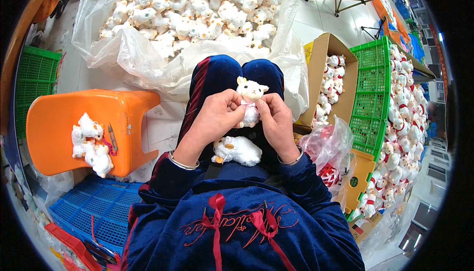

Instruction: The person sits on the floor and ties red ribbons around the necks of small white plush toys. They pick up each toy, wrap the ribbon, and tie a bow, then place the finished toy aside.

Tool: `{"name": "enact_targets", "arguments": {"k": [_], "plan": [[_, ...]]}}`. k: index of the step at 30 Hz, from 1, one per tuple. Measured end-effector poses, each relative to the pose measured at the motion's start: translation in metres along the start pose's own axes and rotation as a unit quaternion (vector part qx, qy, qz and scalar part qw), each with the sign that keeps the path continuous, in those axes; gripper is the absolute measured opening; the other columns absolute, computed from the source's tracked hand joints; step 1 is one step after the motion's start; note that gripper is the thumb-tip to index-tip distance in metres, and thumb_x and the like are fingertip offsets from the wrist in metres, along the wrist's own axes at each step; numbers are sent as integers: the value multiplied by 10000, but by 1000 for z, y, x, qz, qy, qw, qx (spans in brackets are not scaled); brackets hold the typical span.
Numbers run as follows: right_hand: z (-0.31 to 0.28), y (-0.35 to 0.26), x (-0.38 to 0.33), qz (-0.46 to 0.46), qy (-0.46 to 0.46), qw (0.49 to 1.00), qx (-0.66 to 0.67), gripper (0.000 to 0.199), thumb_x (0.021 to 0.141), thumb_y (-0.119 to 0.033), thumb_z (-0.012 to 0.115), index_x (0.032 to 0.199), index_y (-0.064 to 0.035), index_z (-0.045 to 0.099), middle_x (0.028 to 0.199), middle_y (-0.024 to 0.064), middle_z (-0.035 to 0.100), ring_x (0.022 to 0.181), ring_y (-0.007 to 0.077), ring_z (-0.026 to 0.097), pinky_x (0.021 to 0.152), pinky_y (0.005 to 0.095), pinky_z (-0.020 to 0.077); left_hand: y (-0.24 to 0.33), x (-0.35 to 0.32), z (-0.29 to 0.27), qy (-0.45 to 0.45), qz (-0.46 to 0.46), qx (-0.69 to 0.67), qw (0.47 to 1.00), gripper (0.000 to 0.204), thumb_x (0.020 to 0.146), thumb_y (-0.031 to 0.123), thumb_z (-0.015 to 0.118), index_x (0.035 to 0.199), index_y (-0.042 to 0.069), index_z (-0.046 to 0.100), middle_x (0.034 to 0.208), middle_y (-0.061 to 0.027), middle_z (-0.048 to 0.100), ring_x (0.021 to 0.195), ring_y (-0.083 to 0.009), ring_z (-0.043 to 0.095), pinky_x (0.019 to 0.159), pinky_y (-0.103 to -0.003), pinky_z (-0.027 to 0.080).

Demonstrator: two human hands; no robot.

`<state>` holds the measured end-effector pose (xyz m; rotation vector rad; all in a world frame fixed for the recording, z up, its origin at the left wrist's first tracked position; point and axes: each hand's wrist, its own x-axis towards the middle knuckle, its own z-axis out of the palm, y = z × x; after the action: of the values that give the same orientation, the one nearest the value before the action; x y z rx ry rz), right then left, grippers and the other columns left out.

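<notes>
Plush lamb toy (pixel 250 99) sits upright over the knees, pinched between left hand (pixel 217 115) and right hand (pixel 276 118), fingers closed at its pink neck ribbon (pixel 250 105), probably tying it; the knot next needs tightening.

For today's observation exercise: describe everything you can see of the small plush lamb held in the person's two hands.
The lamb is a small white plush toy with fluffy, fleece-like fabric, a cream face and two ears sticking out sideways. It is upright, face toward the camera, above the person's lap. A pink ribbon sits at its neck. The left hand and right hand pinch it from both sides at the neck, fingertips on the ribbon, covering much of its body. Its legs are mostly hidden.
</notes>
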<state>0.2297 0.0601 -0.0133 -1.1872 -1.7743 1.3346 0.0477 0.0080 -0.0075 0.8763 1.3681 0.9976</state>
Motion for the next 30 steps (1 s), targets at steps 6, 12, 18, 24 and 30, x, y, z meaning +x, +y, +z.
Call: {"name": "enact_targets", "arguments": {"k": [6,12,18,24,30], "plan": [[2,3,0,-8,1,1000,15,138,1031,-117,622,1006,18,616,822,24,646,739,59,578,644,252,493,-2,0,2,17,12,37,999,103,956,101,675,938,22,611,765,-15,666,638,-59,649,566,-215,518],[3,1,0,1,0,1000,20,122,1029,-107,632,1013,14,623,821,11,652,728,42,573,631,232,481,-5,0,3,34,16,20,999,112,953,106,668,924,16,607,751,-29,660,642,-75,657,563,-230,524],[6,2,0,1,0,999,32,126,1027,-111,637,1011,14,629,822,18,664,724,46,582,628,240,485,4,0,3,41,-16,40,998,209,964,173,685,891,-19,649,736,-62,678,629,-84,650,563,-251,516],[3,-6,-1,-11,11,999,-41,153,1027,-132,629,999,18,628,791,75,671,703,95,611,628,282,501,-10,1,5,26,21,-22,999,193,1024,178,635,958,-1,663,778,-19,664,626,-51,609,557,-218,498],[2,-10,-1,7,28,995,-94,139,1011,-121,635,970,11,626,765,136,672,668,157,643,618,319,512,-10,1,4,12,37,-31,999,170,1045,147,589,999,-5,649,808,-20,661,644,-51,607,591,-221,527]]}}
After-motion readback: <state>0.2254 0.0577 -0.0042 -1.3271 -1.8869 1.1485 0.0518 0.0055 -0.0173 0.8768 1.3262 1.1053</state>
